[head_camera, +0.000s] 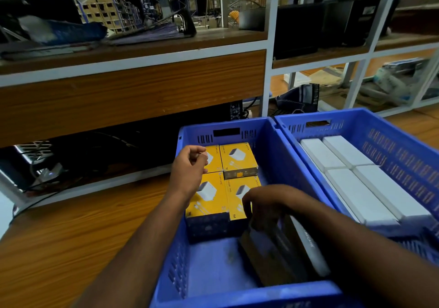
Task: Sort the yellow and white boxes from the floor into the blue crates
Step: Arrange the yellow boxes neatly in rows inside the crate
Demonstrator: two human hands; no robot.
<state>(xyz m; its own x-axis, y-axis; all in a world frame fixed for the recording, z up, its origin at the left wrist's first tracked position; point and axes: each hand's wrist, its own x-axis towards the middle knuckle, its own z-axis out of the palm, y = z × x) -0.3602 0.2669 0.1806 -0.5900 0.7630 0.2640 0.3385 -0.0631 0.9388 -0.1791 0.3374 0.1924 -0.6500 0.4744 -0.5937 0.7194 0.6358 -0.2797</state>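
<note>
The right hand is curling its fingers down over the top of a box that is standing tilted inside the left blue crate, gripping it near its upper end. That box is blurred and in shadow; its long axis is running from the hand toward the crate's near wall, and its colour is hard to tell. The left hand is hovering above the crate's far left corner, fingers loosely curled and holding nothing.

Just beyond the right hand and beneath the left, four yellow boxes are lying flat in a two-by-two block against the crate's far wall, printed faces up, their long axes pointing away from the person. The crate floor nearer than the right hand is showing bare.

To the right of the right hand, touching the first crate, the right blue crate is holding white boxes lying flat in rows, their long axes running from near right to far left. Both crates are sitting on a wooden floor, with shelving beyond the hands.
</note>
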